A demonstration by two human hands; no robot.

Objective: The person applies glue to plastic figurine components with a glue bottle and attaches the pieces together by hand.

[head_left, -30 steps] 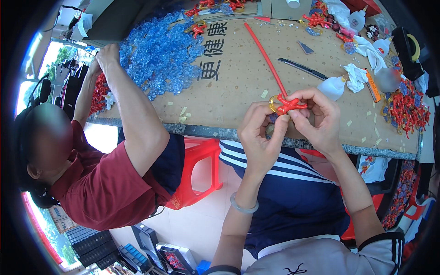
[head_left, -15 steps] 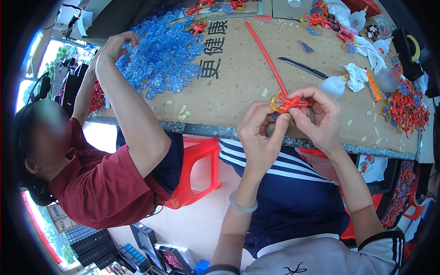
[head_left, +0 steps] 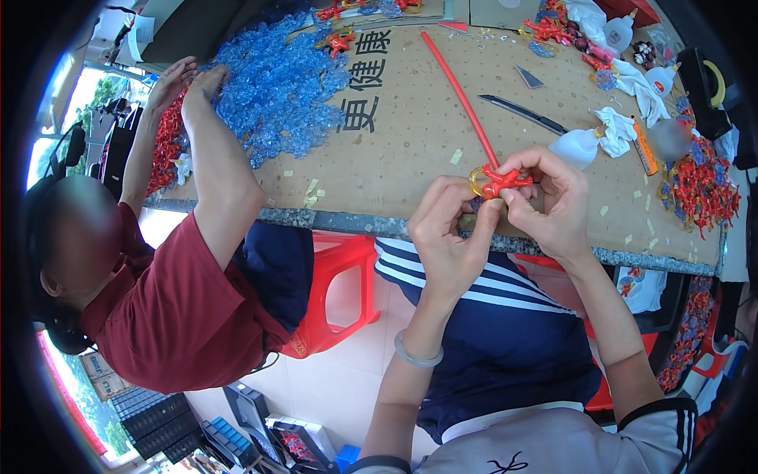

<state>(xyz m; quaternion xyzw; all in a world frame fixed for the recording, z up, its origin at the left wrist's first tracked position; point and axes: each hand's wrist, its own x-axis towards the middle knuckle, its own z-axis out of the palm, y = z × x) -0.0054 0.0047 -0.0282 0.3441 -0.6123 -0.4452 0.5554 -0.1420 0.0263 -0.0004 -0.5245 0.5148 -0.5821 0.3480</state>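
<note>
My left hand (head_left: 448, 237) and right hand (head_left: 550, 207) meet just above the table's near edge (head_left: 347, 221), fingertips pinching a small red figure (head_left: 502, 181) with a yellow ring (head_left: 477, 180) at its nine o'clock. A long red rod (head_left: 459, 98) runs off toward eleven o'clock across the brown cardboard sheet (head_left: 410, 142). At ten o'clock lies a heap of blue plastic pieces (head_left: 276, 87), where a co-worker's hand (head_left: 207, 79) rests. A white glue bottle (head_left: 574, 147) sits at one o'clock, black scissors (head_left: 521, 114) beyond it.
</note>
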